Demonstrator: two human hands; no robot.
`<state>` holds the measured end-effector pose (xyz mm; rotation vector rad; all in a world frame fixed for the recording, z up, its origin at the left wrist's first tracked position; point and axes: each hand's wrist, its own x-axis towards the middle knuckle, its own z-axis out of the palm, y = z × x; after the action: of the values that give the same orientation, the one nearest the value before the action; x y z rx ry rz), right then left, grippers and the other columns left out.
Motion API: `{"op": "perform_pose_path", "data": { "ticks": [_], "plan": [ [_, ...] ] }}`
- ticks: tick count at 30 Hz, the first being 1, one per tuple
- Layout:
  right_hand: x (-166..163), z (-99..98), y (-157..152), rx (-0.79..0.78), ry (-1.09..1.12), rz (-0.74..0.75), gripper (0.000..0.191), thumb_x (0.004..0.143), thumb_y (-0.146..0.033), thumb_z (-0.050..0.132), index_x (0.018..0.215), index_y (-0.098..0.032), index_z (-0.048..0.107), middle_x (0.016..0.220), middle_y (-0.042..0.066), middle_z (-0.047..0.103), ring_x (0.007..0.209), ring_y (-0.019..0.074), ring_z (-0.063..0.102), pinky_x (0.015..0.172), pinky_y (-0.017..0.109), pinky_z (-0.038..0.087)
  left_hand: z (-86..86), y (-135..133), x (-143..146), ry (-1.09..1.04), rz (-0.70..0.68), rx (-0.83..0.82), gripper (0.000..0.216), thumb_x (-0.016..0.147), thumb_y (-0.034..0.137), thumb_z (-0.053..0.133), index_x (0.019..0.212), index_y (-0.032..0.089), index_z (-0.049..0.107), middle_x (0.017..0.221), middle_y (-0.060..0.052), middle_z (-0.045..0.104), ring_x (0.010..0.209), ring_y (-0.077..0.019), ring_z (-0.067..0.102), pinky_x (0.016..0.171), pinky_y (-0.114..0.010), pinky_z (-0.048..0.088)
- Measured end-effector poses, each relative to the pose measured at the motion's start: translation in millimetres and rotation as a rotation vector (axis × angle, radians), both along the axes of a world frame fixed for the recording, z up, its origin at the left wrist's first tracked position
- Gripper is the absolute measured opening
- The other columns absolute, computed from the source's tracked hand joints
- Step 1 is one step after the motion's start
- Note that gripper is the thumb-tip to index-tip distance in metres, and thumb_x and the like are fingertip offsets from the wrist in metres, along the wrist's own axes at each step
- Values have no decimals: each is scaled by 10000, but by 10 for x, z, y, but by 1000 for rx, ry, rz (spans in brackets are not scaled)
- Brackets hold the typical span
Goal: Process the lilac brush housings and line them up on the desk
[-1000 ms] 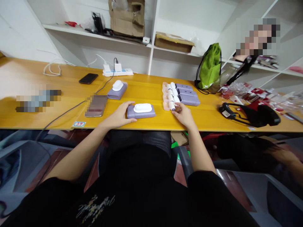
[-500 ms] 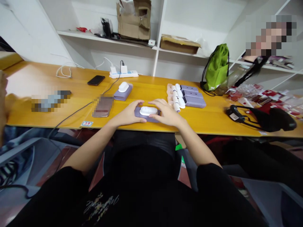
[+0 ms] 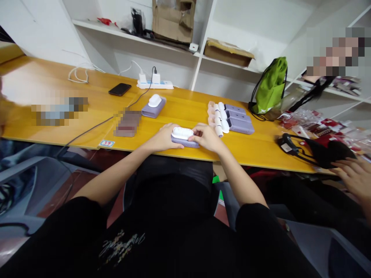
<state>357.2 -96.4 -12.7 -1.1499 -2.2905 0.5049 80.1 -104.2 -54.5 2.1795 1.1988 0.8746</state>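
A white oval piece [image 3: 182, 133] with a ridged or bristled upper side lies on a flat purple block [image 3: 185, 142] near the table's front edge. Around the left end of the block curls my left hand [image 3: 164, 138], thumb along the near side and the other fingers behind. My right hand [image 3: 207, 137] is closed at the right end, thumb and fingertips pinching the edge of the white piece. Behind and to the left, another purple block [image 3: 154, 109] carries a smooth white oval piece [image 3: 154, 100].
Several purple blocks [image 3: 240, 125] with white and peach parts lie to the right. A pixelated flat object [image 3: 128, 123], a black phone [image 3: 119, 89] and a power strip [image 3: 162, 84] are left. Another person's hand [image 3: 352, 173] reaches near a black strapped object [image 3: 315, 150].
My right hand has closed from a spread pose onto the white piece's right end. My left hand has come closer around the block. Another person's hand has appeared at the right.
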Motion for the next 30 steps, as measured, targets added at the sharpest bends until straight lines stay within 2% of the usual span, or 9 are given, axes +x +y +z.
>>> {"op": "perform_pose_path", "data": {
  "ticks": [5,7,9,11,16,22,25,30],
  "plan": [
    [-94,127,-12,30,-152,-2,300,1031,-477,844,976,-185,802,1011,110,742,928,278,675,888,431,527,-22,-13,18,-44,6,6,845,702,564,1046,1387,217,692,1420,-164,749,1399,-459,692,1247,-645,526],
    [-114,168,-26,33,-210,30,322,1006,-480,871,1105,-177,828,1080,123,748,981,294,685,925,436,537,-36,-25,24,-63,22,2,861,698,565,1051,1396,216,688,1436,-169,750,1392,-460,699,1236,-645,540],
    [-149,192,-37,39,-242,46,436,961,-485,919,1254,-175,826,1176,137,749,1076,318,696,972,440,546,-58,-31,25,-92,36,-8,905,694,562,1056,1439,225,666,1475,-171,745,1402,-457,703,1242,-648,546],
    [-197,209,-40,48,-259,35,498,931,-480,950,1298,-171,816,1221,144,751,1142,333,696,990,433,543,-83,-28,21,-121,38,-22,965,691,557,1057,1495,237,629,1536,-176,723,1433,-456,696,1256,-653,542],
    [-270,314,-1,2,-319,27,419,924,-474,957,1159,-158,814,1130,119,778,1004,278,697,876,368,498,-88,-37,-4,-126,20,-49,1082,691,576,1045,1583,216,550,1656,-223,645,1533,-476,639,1304,-672,503],
    [-176,441,74,-1,-356,183,347,984,-477,906,1091,-171,781,1040,88,774,918,238,663,830,346,466,-54,-94,-23,-84,4,-39,1043,733,596,1017,1592,246,540,1641,-197,659,1515,-466,654,1288,-661,520],
    [-135,418,82,11,-286,213,285,1024,-443,878,1047,-181,769,993,71,762,896,230,661,834,348,467,-54,-105,-31,-80,3,-28,1040,744,599,1009,1600,247,534,1657,-194,649,1530,-465,646,1302,-657,517],
    [-122,320,48,16,-180,181,237,1049,-396,867,1016,-180,777,1000,79,782,906,232,691,863,361,498,-35,-124,-43,-81,-5,-37,1075,751,632,1006,1630,252,516,1696,-194,626,1563,-469,627,1333,-662,497]
  ]
}}
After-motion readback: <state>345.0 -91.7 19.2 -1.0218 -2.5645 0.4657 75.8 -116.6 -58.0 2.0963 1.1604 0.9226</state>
